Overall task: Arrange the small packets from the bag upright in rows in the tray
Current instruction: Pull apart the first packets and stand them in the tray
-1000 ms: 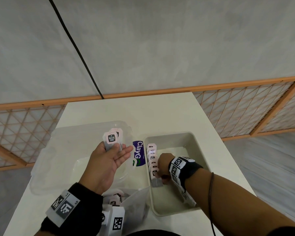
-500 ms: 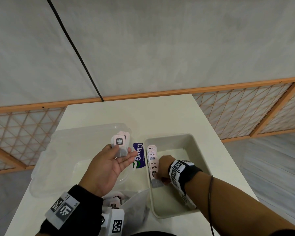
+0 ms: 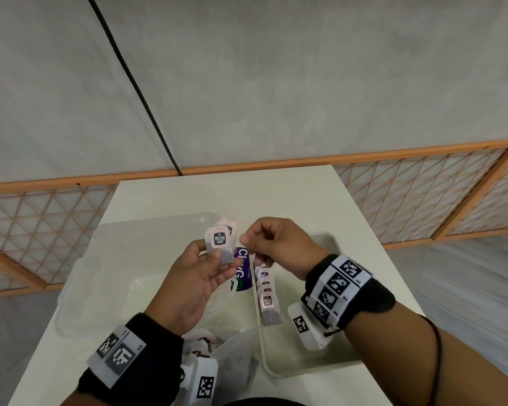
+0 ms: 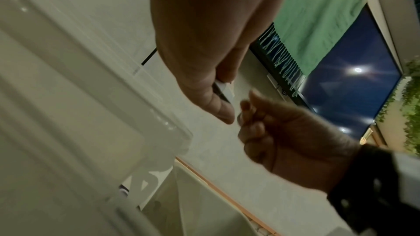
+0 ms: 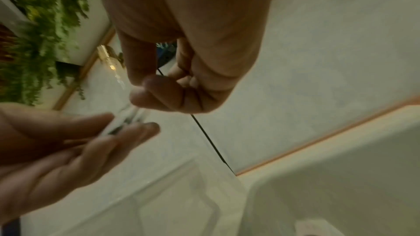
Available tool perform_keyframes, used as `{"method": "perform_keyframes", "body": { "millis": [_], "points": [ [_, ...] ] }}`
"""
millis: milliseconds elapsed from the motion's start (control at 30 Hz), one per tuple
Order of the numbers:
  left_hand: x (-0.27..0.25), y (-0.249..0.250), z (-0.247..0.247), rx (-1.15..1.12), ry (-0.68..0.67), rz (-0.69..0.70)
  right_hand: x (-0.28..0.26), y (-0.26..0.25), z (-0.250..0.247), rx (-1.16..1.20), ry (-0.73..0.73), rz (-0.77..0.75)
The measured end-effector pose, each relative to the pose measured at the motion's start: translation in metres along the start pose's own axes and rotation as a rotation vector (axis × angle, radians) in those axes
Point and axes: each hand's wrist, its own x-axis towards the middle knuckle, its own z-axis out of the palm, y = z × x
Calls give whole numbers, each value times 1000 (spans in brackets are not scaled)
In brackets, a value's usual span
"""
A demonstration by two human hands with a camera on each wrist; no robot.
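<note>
Pink paper tea packets, light and floppy, sit pinched in the left hand; the right hand, fingers curled and empty, reaches for their top edge.

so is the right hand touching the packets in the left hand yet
Apart. The head view shows a gap of lid between the right hand and the packets that the left hand holds.

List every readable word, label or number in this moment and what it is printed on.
"McCoy teas": front packet in the left hand.
"Cl..G" and "Clean.", part hidden: blue sticker on the clear lid.
Labels on the packets in the tray: too small.
Wristband markers: square codes, tiny digits unreadable.
</note>
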Motion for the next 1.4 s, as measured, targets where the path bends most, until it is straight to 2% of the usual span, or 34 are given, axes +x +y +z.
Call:
{"method": "perform_keyframes", "body": {
  "millis": [133,433,533,633,733,867,967,1133,1267,1400],
  "points": [
    [0,-1,4,32,-55,56,-5,-9,8,20,-9,-96],
    [-4,-4,4,196,-83,127,-7,-14,10,51,31,-86],
    [-7,-1,7,137,-91,111,-8,-14,7,62,-21,-92],
    [-7,2,10,-10,-79,23,-9,-12,1,69,-99,-57],
    [-3,1,8,-68,11,-11,-9,-6,-5,109,-162,5],
    [1,-2,5,-19,139,4,-5,10,-18,172,-178,140],
    [2,-4,2,68,203,-5,0,33,-31,2,-169,328],
    [4,-7,-1,177,272,0,2,72,-27,-397,-315,644],
    [4,-6,-1,183,262,-7,6,85,-16,-609,-373,705],
    [2,-3,-1,178,246,-1,14,93,-10,-579,-370,797]
  ]
}}
